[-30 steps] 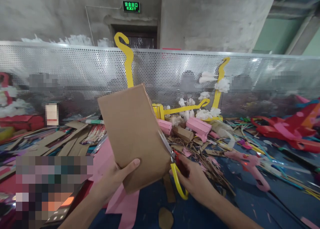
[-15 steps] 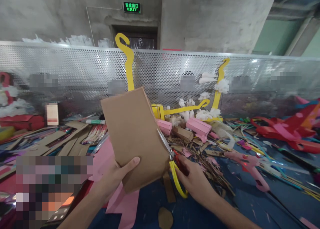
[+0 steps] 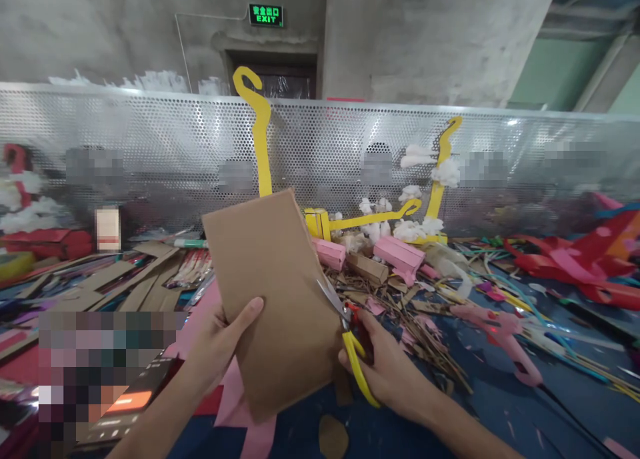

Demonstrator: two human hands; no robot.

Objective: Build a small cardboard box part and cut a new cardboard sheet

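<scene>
A brown cardboard sheet is held up at the centre, tilted. My left hand grips its lower left side, thumb on the front face and the other fingers hidden behind. Scissors with red and yellow handles are in my right hand, at the lower right of the sheet. Their blades point up and left at the sheet's right edge; whether they touch it is unclear. Beneath the sheet, pink paper partly shows.
Cardboard scraps and pink boxes lie behind my right hand. A pink glue gun rests at the right. Yellow hook-shaped pieces stand before a perforated metal barrier. Cardboard strips cover the left.
The cardboard sheet has moved slightly down, and my left thumb sits farther left on it. The scissors' blades have opened, and their handles have shifted a little right and down.
</scene>
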